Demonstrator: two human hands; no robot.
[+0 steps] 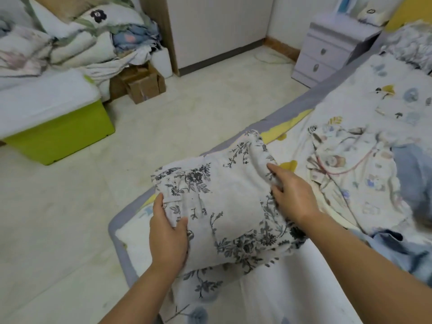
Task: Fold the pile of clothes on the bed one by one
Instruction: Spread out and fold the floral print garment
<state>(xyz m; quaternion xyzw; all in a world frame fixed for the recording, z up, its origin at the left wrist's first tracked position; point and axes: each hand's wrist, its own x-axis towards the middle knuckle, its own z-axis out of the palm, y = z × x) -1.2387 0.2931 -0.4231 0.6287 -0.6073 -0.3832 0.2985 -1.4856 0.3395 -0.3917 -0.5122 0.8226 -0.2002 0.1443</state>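
We hold a white cloth garment with grey floral print [230, 204] at the bed's [332, 90] near corner. Our left hand [167, 237] grips its left edge; our right hand [292, 195] pinches its right edge.

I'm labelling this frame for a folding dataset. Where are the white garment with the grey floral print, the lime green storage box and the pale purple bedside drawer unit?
white garment with grey floral print [231, 197]: head view, plain middle panel.
lime green storage box [63, 134]: head view, front wall.
pale purple bedside drawer unit [327, 50]: head view, upper drawer front.
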